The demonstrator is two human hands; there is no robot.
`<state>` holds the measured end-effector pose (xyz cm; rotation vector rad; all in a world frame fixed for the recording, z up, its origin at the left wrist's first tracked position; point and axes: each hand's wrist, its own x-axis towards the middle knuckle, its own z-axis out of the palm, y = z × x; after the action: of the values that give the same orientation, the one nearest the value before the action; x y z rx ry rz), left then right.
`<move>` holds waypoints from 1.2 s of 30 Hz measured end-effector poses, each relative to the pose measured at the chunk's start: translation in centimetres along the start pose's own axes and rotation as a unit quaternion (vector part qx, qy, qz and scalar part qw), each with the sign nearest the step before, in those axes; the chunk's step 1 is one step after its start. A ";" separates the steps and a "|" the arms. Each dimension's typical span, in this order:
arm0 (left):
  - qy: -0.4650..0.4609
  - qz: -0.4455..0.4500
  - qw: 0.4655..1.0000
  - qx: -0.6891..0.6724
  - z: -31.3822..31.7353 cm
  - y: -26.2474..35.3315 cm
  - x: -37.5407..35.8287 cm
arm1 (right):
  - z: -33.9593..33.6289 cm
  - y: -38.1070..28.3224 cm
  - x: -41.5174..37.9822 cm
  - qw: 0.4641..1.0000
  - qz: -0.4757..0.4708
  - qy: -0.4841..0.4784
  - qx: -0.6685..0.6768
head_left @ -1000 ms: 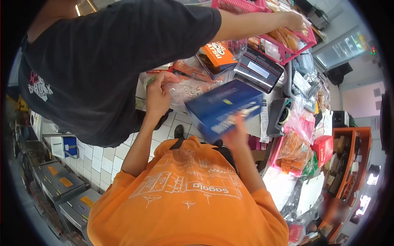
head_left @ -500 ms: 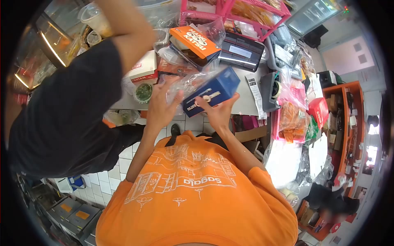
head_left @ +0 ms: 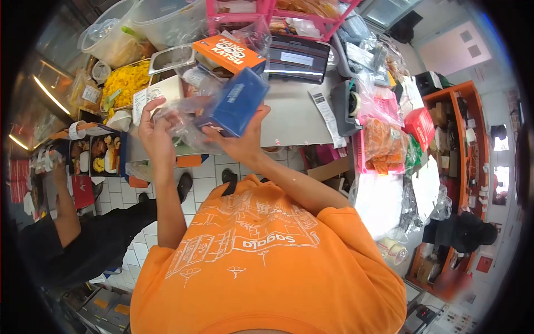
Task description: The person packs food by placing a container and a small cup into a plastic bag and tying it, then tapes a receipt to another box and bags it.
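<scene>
A dark blue box [head_left: 238,103] is tilted above the table's near edge, held from below by my right hand [head_left: 245,138], its fingers wrapped round the lower end. My left hand [head_left: 156,131] is raised to the left with fingertips pinched on a clear plastic bag [head_left: 186,125]. The crinkled bag stretches between both hands and overlaps the lower left end of the box. Just behind the blue box lies an orange and black "Mang Katsu" box [head_left: 231,53], partly covered by loose plastic.
A tray of yellow food [head_left: 125,83] and plastic tubs [head_left: 111,36] are at the back left. Right of my hands are a tablet [head_left: 297,62], a receipt [head_left: 327,116] and a tape dispenser [head_left: 345,108]. A co-worker's arm [head_left: 65,206] is near open food boxes [head_left: 103,153].
The blue box and both my hands have moved left, and the box is tipped more upright. My left hand has drawn away from it with the bag. The co-worker has moved away left.
</scene>
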<state>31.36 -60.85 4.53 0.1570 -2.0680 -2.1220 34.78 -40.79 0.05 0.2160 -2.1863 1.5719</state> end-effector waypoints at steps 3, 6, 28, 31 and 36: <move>-0.015 -0.023 0.963 -0.268 0.4 1.4 0.1 | -0.1 1.5 0.2 0.969 -0.123 0.012 -0.213; -0.046 -0.051 0.972 -0.226 0.1 -0.9 0.2 | -1.9 1.5 -0.1 0.976 -0.058 -0.010 -0.208; -0.240 0.010 0.970 0.028 0.2 6.2 -1.0 | -3.6 3.2 4.8 0.940 0.006 -0.300 -0.164; -0.252 0.056 0.965 -0.043 1.1 6.7 -1.2 | 0.0 2.4 4.8 0.824 -0.047 -0.475 -0.304; -0.235 0.013 0.969 -0.072 0.5 7.0 -2.7 | 2.0 6.1 3.1 0.864 -0.160 -0.372 -0.300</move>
<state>34.28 -59.97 11.38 -0.4331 -2.1078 -2.4657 29.26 -40.22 -4.40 1.0607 -2.8780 0.5918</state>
